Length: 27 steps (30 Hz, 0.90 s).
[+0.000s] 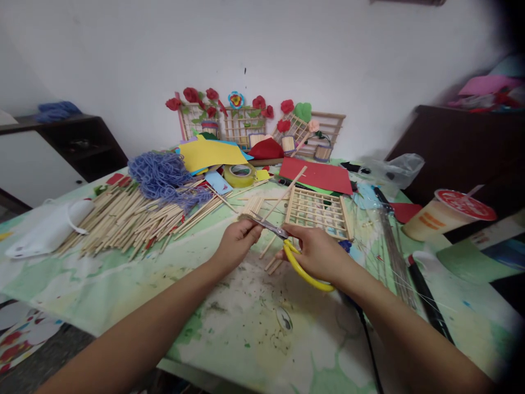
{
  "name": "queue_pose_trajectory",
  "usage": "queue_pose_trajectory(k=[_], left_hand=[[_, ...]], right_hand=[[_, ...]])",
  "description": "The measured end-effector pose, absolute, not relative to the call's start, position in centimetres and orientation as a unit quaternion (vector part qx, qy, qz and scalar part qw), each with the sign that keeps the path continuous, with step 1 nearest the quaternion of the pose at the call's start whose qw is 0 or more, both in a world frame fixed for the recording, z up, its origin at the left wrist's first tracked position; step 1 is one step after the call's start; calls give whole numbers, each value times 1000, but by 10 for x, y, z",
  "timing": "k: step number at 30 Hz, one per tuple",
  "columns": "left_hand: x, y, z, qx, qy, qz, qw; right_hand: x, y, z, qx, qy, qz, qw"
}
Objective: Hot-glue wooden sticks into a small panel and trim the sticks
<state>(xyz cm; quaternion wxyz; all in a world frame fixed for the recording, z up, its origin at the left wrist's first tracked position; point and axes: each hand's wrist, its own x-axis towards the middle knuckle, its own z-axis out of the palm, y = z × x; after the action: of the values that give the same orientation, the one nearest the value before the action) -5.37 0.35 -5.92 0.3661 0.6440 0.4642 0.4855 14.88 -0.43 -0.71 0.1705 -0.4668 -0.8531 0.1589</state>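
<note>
Yellow-handled scissors (308, 272) are held in my right hand (318, 253), its fingers wrapped round the handles. Their blades point left, toward my left hand (238, 241). The fingers of my left hand are pinched together near the blade tips; what they hold is too small to make out. Just beyond both hands lie a wooden stick lattice (319, 210) and a few loose sticks. To the left of my left hand spreads a big pile of thin wooden sticks (127, 219), with tangled blue yarn (158, 174) on top.
Yellow paper (211, 153), a tape roll (239, 175) and red paper (315, 175) lie farther back. Lattices with paper flowers (246, 125) lean on the wall. A lidded drink cup (445, 214), wires (396, 251) and a black cable (369, 345) are at right. A white mask (51, 230) lies left.
</note>
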Motion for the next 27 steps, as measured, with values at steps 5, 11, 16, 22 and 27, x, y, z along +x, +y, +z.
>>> queue_pose_trajectory(k=[5, 11, 16, 22, 27], left_hand=[[-52, 1, -56, 635, 484, 501, 334], [-53, -2, -53, 668, 482, 476, 306], [-54, 0, -55, 655, 463, 482, 354], [-52, 0, -60, 600, 431, 503, 448], [-49, -1, -57, 601, 447, 506, 428]], right_hand=[[145, -5, -11, -489, -839, 161, 176], [144, -5, -14, -479, -841, 173, 184], [143, -5, -16, -475, -842, 181, 182], [146, -6, -11, -452, -850, 195, 188], [146, -7, -7, -457, -848, 194, 186]])
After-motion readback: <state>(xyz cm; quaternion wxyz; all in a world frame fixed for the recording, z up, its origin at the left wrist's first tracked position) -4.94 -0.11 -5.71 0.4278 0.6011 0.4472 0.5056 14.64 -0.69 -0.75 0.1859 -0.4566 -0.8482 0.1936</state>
